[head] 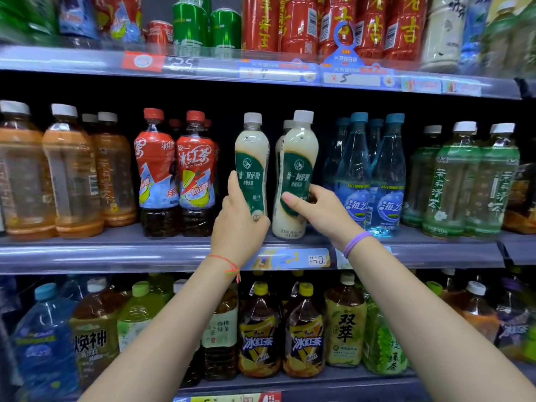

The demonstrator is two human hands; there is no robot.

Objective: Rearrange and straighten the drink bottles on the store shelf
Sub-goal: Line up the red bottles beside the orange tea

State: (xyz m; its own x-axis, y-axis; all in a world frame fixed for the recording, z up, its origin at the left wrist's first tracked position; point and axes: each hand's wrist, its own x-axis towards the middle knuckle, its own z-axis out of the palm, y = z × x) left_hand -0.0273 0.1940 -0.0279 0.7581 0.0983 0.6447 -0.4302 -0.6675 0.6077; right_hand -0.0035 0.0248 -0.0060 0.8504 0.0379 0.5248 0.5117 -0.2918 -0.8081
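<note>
Store shelves fill the view, three tiers packed with drinks, labels facing out so shoppers can read them. On the middle shelf [116, 250], from the left: amber tea bottles [69, 175], red iced tea bottles [177, 172], then two cream milk tea bottles at the centre. The left hand [239, 224] wraps the lower part of the left milk tea bottle [251, 166], thumb up its left side, fingers curled behind it; its base is hidden by the hand, so whether it stands or is lifted cannot be told. The right hand [316, 207] pinches the right milk tea bottle [295, 175] low down, thumb on the front, fingers curled around its right side. That bottle leans slightly, likely being squared up. Blue water bottles [374, 175] and green tea bottles [464, 181] follow to the right.
</note>
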